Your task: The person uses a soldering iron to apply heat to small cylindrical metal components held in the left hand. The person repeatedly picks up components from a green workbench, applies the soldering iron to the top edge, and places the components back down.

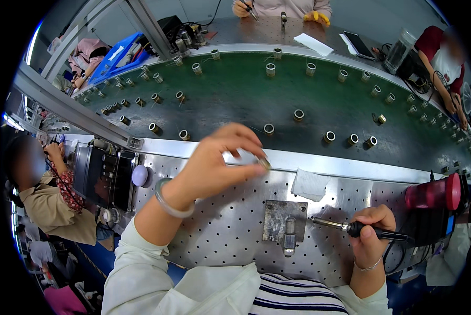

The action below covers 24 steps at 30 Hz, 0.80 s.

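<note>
Over the near edge of the green conveyor belt, my left hand pinches a small metal cylinder between thumb and fingers. A soldering iron lies in the grip of my right hand, its tip pointing left. Close to that tip is a square metal plate with a cylindrical fixture on it, on the perforated metal worktable. A folded white cloth lies between the plate and the belt.
Several metal cylinders stand spread along the belt. A red container stands at the right, a dark machine and a purple round object at the left. Co-workers sit across the belt and to both sides. A metal frame post slants at the left.
</note>
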Motion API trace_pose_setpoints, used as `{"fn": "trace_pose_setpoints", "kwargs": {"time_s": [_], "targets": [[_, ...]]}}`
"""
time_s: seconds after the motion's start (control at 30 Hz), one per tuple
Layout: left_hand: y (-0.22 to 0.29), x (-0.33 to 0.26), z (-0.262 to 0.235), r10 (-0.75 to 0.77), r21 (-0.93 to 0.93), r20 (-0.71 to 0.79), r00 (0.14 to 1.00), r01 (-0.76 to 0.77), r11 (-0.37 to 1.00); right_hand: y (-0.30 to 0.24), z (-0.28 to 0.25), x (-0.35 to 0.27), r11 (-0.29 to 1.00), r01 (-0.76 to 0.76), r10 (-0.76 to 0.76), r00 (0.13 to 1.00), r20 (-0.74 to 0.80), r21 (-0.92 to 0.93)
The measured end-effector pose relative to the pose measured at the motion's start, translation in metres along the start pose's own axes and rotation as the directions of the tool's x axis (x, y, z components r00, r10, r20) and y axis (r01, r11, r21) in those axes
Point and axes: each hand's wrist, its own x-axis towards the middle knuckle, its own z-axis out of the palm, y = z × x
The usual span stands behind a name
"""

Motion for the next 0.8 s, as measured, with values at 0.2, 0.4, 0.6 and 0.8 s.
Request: {"fn": "trace_pose_setpoints", "kwargs": {"time_s": [0.2,0.4,0.6,0.8], "targets": [[0.019,-0.013,0.047,-0.119,-0.656,0.535,0.837,0.500,0.565,-0.003,0.008,0.001,0.997,0.000,-0.001,1.000,-0.023,-0.076],[0.016,-0.013,0.050,-0.080,-0.664,0.609,0.789,0.563,0.491,-0.005,0.001,-0.003,1.000,-0.004,0.004,1.000,0.025,-0.019],[0.015,-0.017,0.061,-0.115,-0.771,0.477,0.871,0.478,0.421,-0.002,0.004,-0.005,0.996,-0.060,0.055,0.996,0.077,0.068],[0.016,-0.016,0.061,-0.080,-0.770,0.440,0.894,0.422,0.479,0.001,0.004,-0.006,0.996,-0.079,0.074,0.993,0.096,0.048]]}}
